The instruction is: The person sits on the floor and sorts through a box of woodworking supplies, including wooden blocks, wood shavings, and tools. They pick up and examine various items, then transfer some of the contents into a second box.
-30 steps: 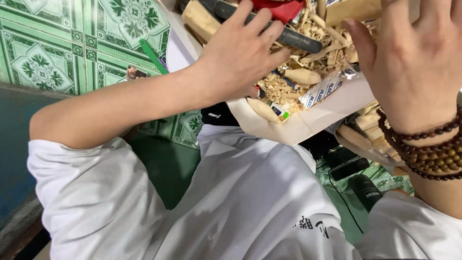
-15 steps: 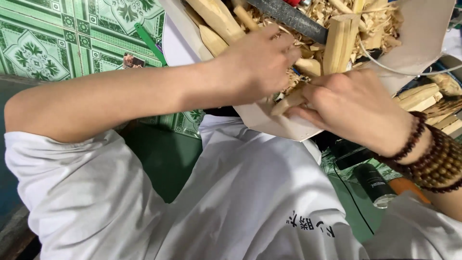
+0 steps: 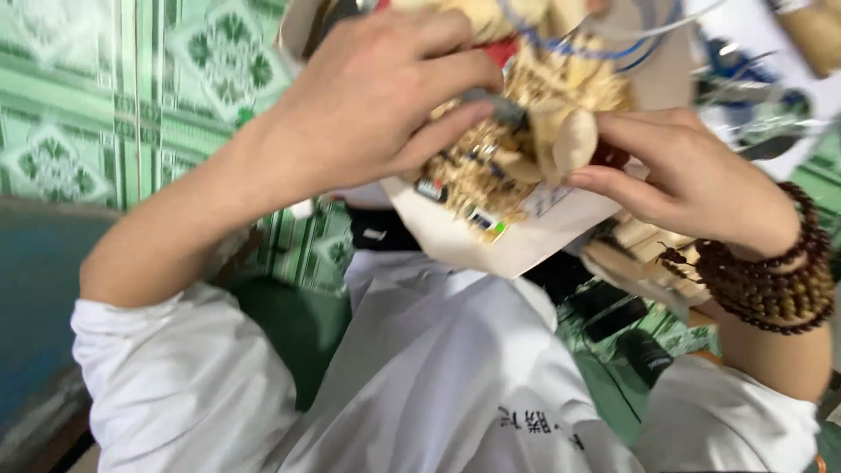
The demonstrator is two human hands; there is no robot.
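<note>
Mid-sorting, by the look of it: left hand [image 3: 377, 101] closed over the wood-scrap pile [image 3: 491, 162] in the cardboard box [image 3: 491, 245]; right hand [image 3: 692, 180] pinching a rounded wooden piece [image 3: 571, 140]. Next likely needed: lifting it clear.

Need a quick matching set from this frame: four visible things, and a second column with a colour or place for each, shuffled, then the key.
Things:
1. bead bracelet
2. floor tiles
3. shirt
4. pale wooden piece

Colour or place:
A. white, lower part of the view
B. dark brown, around the wrist of the right hand
C. green with a pattern, upper left
D. at the fingertips of the right hand, over the cardboard box of wood shavings

Pairs: 1-B, 2-C, 3-A, 4-D
</note>
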